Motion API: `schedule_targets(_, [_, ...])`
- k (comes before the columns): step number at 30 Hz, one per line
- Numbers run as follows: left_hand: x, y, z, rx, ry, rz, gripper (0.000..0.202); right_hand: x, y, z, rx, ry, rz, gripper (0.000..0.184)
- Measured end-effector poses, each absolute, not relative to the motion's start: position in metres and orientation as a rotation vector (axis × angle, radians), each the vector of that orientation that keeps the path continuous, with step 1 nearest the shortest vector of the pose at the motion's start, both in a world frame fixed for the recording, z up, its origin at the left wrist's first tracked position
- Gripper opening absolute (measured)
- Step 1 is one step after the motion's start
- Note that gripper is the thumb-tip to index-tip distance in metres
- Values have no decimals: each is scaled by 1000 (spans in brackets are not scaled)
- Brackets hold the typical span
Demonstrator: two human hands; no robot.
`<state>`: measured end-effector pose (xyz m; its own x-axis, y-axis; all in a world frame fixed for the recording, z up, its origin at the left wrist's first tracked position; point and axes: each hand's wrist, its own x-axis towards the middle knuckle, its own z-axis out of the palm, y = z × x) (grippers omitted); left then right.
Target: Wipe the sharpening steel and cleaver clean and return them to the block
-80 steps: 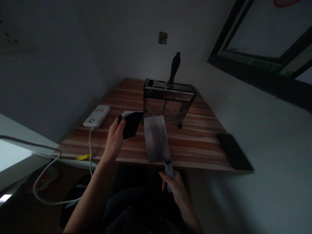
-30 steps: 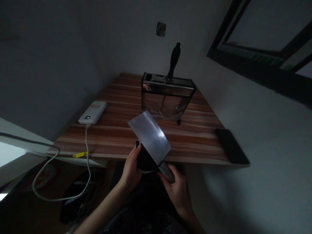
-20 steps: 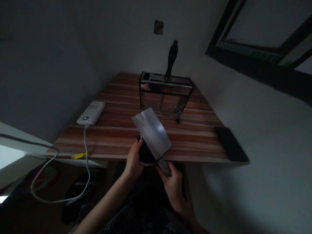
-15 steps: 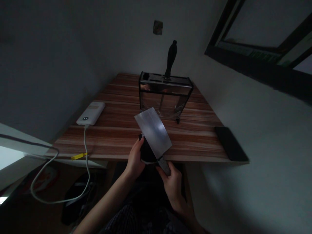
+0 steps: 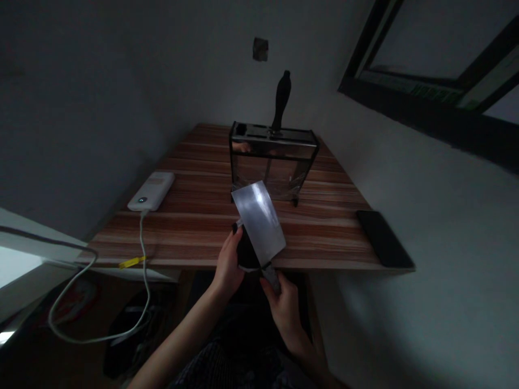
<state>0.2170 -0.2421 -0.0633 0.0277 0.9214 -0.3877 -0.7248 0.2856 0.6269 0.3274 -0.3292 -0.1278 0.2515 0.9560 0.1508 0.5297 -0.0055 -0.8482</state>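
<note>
By its grey handle, my right hand [image 5: 284, 302] grips a cleaver [image 5: 261, 221], its broad shiny blade pointing up and slightly left at the table's front edge. My left hand [image 5: 229, 267] is closed around a dark rounded object [image 5: 246, 251] with a pale edge; its kind is unclear in the dim light. The blade overlaps part of this object, and I cannot tell whether they touch. Beyond the blade stands a clear-sided knife block [image 5: 273, 143] with a black frame, with a black handle [image 5: 283, 100] sticking up from its top.
On the wood-grain table [image 5: 194, 189], a white power bank [image 5: 152, 190] lies left with a white cable [image 5: 145, 270] hanging over the front edge. A yellow tag [image 5: 132, 262] is beside the cable. A black phone [image 5: 385, 237] lies at the right edge. Walls flank the table.
The cleaver's blade has turned a little more upright and its tip has shifted right. Both hands keep their hold, and the view has shifted slightly.
</note>
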Motion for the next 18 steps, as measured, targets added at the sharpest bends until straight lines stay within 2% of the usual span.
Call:
schedule_targets(6, [217, -245, -59, 369, 836, 1272, 31, 327, -328, -132, -1754, -1443, 590, 39])
schedule_targets(18, [213, -242, -57, 375, 877, 1250, 29, 318, -326, -133, -1581, -1293, 688, 36])
